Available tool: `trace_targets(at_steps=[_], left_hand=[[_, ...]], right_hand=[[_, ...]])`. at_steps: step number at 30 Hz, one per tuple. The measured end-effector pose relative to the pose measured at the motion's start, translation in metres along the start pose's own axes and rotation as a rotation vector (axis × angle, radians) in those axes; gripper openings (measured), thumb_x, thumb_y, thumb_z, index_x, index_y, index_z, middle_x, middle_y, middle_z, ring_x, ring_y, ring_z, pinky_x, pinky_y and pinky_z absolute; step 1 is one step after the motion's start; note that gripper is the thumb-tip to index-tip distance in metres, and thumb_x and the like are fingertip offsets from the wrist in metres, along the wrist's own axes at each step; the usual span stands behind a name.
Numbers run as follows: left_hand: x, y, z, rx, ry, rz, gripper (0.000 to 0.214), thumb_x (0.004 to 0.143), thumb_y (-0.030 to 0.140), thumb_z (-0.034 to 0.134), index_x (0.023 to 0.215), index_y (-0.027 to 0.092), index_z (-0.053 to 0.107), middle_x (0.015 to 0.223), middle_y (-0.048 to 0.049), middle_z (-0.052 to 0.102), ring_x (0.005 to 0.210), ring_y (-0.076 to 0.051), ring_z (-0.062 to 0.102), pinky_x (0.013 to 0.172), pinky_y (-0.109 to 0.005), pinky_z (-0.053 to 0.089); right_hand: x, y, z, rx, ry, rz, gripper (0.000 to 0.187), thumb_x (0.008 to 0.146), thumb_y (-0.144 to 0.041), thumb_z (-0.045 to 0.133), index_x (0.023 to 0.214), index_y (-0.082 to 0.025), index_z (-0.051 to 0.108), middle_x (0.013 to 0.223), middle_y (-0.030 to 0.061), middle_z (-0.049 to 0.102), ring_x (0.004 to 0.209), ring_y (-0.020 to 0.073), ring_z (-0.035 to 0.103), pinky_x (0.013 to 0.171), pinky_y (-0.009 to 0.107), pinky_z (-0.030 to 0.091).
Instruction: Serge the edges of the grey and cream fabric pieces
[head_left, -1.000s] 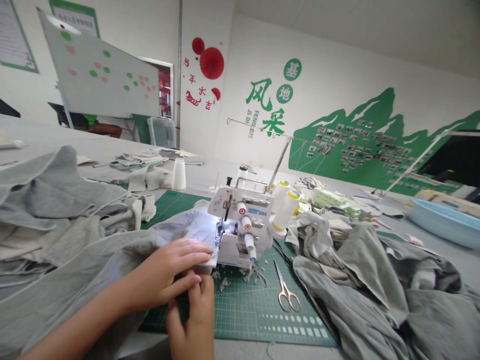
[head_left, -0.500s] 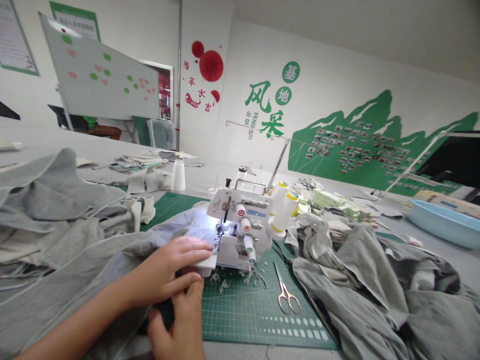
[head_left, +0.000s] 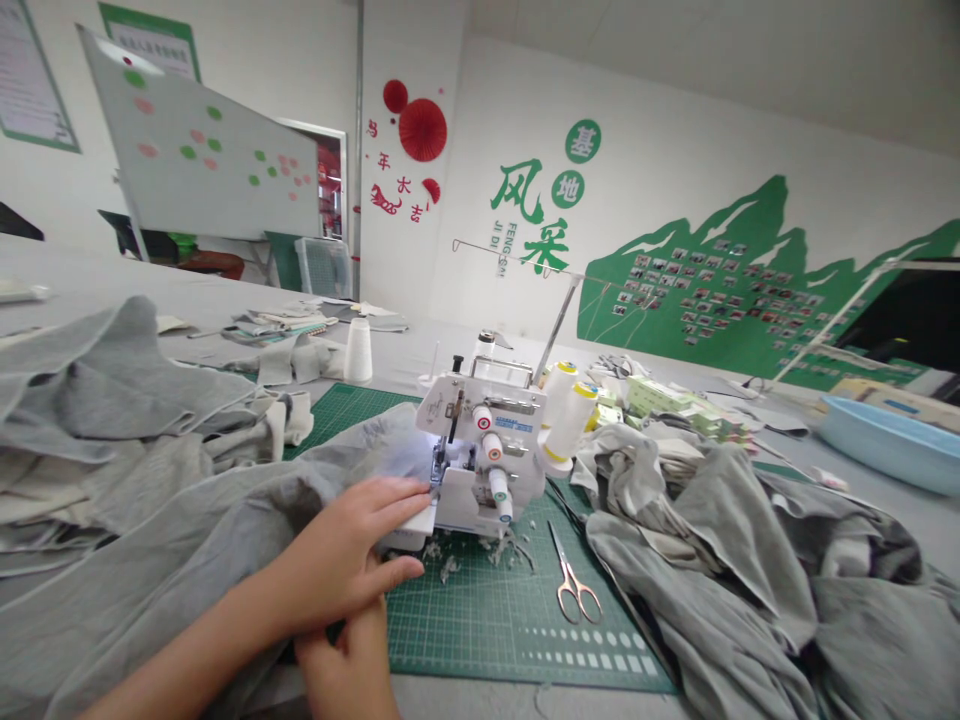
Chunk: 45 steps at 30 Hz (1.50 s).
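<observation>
A small white overlock sewing machine (head_left: 487, 455) stands on a green cutting mat (head_left: 510, 620), its lamp lit over the needle. Grey fabric (head_left: 225, 530) runs from the left under the presser foot. My left hand (head_left: 349, 550) lies flat on this fabric with fingers stretched toward the needle. My right hand (head_left: 349, 670) sits under the left wrist at the bottom edge; its fingers are mostly hidden. Thread cones (head_left: 570, 415) stand behind the machine.
Gold-handled scissors (head_left: 574, 585) lie on the mat right of the machine. Heaps of grey cloth lie at the right (head_left: 735, 560) and at the left (head_left: 112, 400). A blue basin (head_left: 889, 445) is far right, a white thread cone (head_left: 358, 348) behind, a whiteboard (head_left: 202, 160) beyond.
My right hand has slid back toward me and under my left wrist. The left hand stays on the fabric by the needle, and the cloth has bunched up a little.
</observation>
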<state>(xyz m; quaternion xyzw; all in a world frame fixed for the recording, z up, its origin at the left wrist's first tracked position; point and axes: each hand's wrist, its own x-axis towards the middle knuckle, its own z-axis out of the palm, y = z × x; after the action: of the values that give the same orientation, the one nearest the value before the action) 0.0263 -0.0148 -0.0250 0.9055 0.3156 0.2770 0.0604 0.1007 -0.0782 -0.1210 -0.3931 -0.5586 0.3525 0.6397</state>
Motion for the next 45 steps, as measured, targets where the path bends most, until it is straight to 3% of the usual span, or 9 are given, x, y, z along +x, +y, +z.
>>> trace_targets(at_steps=[3,7,10,14,22,27,34,38,45], left_hand=[[-0.001,0.003,0.005,0.033,0.027,-0.014,0.054,0.088,0.043,0.067,0.138,0.026,0.057,0.141,-0.0097,0.059,0.126,-0.029,0.056,0.107,-0.046,0.046],[-0.001,0.007,0.01,0.082,0.054,-0.036,0.054,0.087,0.042,0.068,0.137,0.025,0.057,0.14,-0.0097,0.059,0.125,-0.03,0.057,0.105,-0.046,0.047],[0.0,0.012,0.014,0.133,0.061,-0.044,0.056,0.086,0.04,0.069,0.137,0.023,0.056,0.141,-0.0105,0.058,0.125,-0.031,0.056,0.105,-0.047,0.047],[0.0,0.019,0.019,0.199,0.079,-0.062,0.062,0.082,0.04,0.073,0.138,0.019,0.055,0.14,-0.0127,0.058,0.124,-0.033,0.056,0.104,-0.048,0.047],[-0.005,0.028,0.019,0.197,0.073,-0.061,0.062,0.081,0.033,0.072,0.138,0.02,0.053,0.138,-0.0124,0.057,0.122,-0.032,0.056,0.103,-0.046,0.047],[-0.004,0.032,0.018,0.188,0.051,-0.066,0.064,0.08,0.032,0.074,0.138,0.019,0.053,0.141,-0.0116,0.055,0.125,-0.032,0.054,0.106,-0.048,0.046],[-0.005,0.04,0.02,0.207,0.063,-0.059,0.065,0.08,0.029,0.072,0.14,0.019,0.051,0.145,-0.0089,0.054,0.129,-0.03,0.052,0.108,-0.046,0.045],[-0.009,0.037,0.016,0.216,0.101,-0.052,0.058,0.085,0.027,0.066,0.14,0.021,0.049,0.141,-0.0076,0.057,0.127,-0.028,0.054,0.107,-0.042,0.046],[-0.017,0.024,0.009,0.284,0.147,-0.061,0.049,0.088,0.036,0.066,0.134,0.023,0.054,0.132,-0.0077,0.062,0.118,-0.029,0.058,0.1,-0.042,0.048]], right_hand=[[0.004,-0.009,-0.002,0.087,0.037,0.06,0.06,0.072,-0.009,0.067,0.131,-0.018,0.062,0.128,0.0124,0.067,0.115,0.0315,0.065,0.095,0.042,0.055],[0.017,-0.021,-0.005,0.264,0.015,0.179,0.022,0.077,-0.021,0.06,0.092,-0.015,0.075,0.092,0.0093,0.078,0.085,0.0261,0.072,0.073,0.033,0.059],[0.024,-0.015,-0.009,0.228,0.095,0.223,0.023,0.079,-0.029,0.057,0.07,-0.014,0.073,0.07,0.0085,0.076,0.063,0.0212,0.067,0.056,0.029,0.054],[0.024,0.001,-0.012,0.178,0.182,0.233,0.03,0.078,-0.037,0.064,0.058,-0.015,0.067,0.057,0.0076,0.07,0.05,0.0175,0.059,0.045,0.026,0.048],[0.019,-0.009,-0.022,0.201,0.28,0.243,0.012,0.074,-0.028,0.068,0.075,-0.015,0.07,0.065,0.0066,0.074,0.057,0.0189,0.065,0.052,0.026,0.053],[0.011,-0.014,-0.035,0.297,0.055,0.279,0.016,0.077,-0.024,0.065,0.08,-0.013,0.076,0.076,0.0092,0.078,0.072,0.0232,0.07,0.065,0.029,0.056],[-0.002,-0.004,-0.035,0.438,0.19,0.288,0.012,0.074,-0.027,0.073,0.072,-0.015,0.073,0.068,0.0027,0.071,0.065,0.018,0.061,0.062,0.026,0.051],[-0.006,0.005,-0.034,0.503,0.252,0.292,0.023,0.078,-0.039,0.077,0.076,-0.017,0.069,0.071,-0.0004,0.065,0.067,0.0154,0.056,0.065,0.025,0.048],[-0.007,0.02,-0.043,0.5,0.107,0.263,0.031,0.089,-0.046,0.068,0.078,-0.017,0.064,0.069,-0.0034,0.052,0.065,0.0118,0.044,0.061,0.021,0.041]])
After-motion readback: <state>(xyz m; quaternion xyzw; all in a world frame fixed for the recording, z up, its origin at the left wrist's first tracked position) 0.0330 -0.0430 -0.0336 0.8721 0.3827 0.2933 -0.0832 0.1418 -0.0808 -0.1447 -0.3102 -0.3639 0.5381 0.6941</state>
